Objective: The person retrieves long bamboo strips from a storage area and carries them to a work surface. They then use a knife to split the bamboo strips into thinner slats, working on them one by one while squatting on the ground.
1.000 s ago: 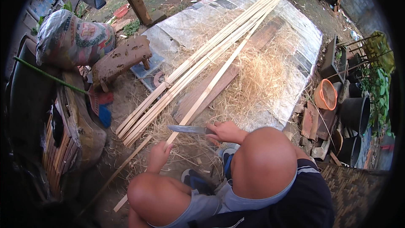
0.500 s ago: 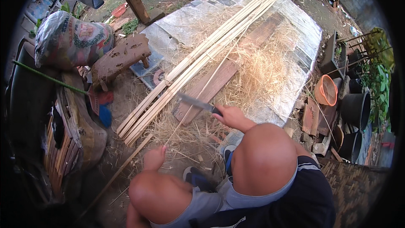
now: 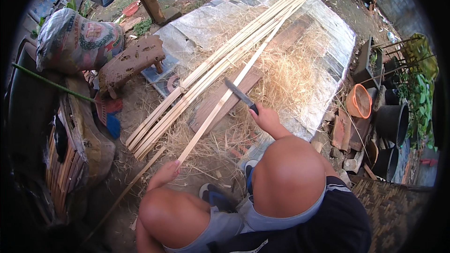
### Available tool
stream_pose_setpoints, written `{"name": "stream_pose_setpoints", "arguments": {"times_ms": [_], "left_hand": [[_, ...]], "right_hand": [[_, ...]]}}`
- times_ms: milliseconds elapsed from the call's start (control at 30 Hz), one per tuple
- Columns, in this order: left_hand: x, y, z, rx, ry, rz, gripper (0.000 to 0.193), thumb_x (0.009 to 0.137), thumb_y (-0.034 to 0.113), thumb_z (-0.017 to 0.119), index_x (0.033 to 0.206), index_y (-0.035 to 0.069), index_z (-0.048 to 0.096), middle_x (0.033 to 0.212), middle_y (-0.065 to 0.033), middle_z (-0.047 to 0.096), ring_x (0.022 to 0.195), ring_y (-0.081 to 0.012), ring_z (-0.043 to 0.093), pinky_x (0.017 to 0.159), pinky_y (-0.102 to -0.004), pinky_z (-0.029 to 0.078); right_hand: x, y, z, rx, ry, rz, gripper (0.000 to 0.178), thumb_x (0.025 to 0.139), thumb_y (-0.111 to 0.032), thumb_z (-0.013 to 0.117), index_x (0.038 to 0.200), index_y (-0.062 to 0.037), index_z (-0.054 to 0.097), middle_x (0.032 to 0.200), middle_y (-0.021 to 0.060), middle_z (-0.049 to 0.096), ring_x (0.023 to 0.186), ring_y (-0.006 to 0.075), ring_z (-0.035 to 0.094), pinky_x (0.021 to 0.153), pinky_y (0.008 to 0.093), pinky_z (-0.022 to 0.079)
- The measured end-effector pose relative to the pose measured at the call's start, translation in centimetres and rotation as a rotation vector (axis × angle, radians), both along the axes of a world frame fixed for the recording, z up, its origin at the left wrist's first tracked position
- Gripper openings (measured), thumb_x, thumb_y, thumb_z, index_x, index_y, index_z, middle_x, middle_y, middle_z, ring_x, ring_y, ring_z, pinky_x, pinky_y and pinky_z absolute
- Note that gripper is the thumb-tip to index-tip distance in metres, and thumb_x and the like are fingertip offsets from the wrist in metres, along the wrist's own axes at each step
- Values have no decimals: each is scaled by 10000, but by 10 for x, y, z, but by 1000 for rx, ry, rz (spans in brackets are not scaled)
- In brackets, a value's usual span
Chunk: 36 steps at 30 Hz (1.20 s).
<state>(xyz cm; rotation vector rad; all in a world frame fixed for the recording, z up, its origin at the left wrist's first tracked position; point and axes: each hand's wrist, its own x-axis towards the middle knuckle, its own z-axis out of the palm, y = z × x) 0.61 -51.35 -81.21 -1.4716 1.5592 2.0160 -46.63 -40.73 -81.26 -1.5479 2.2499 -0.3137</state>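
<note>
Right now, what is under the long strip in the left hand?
Under the strip, a brown wooden board and, nearer the left hand, loose shavings show on both sides. What it covers directly cannot be seen.

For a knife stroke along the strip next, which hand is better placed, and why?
Right, most likely: the right hand holds the knife, its blade crossing the strip in this view. The left hand is occupied, holding the strip nearer the body.
</note>
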Motion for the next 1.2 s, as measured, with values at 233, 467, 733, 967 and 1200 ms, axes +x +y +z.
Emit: {"name": "stream_pose_setpoints", "arguments": {"times_ms": [233,467,733,967,1200], "left_hand": [[3,-14,-14,113,14,-37,532,1112,457,407,844,55,630,661,-1,539,597,-108,488,565,-282,423],[24,8,-22,-566,8,-7,451,1059,467,540,1005,36,658,854,-112,689,827,-250,680,690,-429,530],[-41,16,17,-942,-242,-317,391,1051,398,519,993,39,661,795,-237,683,752,-467,664,697,-568,507],[-44,-3,12,-895,-375,-395,505,1077,443,419,936,51,705,808,-239,697,789,-462,676,730,-580,519],[-74,7,17,-916,-365,-406,507,1076,438,422,928,51,714,790,-239,692,791,-459,679,735,-575,524]], "right_hand": [[43,17,12,-99,11,343,442,1054,-486,500,1136,-57,569,803,197,717,731,406,716,642,515,567],[-43,-17,-8,14,62,-225,420,1046,-483,516,1145,-81,582,834,227,725,766,421,716,666,530,574],[22,10,7,-19,34,243,480,1037,-533,507,1273,-116,541,917,198,715,748,403,716,650,516,575],[-3,-24,16,67,-72,-110,453,1047,-505,503,1159,-72,573,894,222,723,797,416,718,672,524,573],[60,-6,30,53,-123,288,418,1046,-488,513,1174,-92,557,917,217,715,808,391,719,685,520,564]]}}
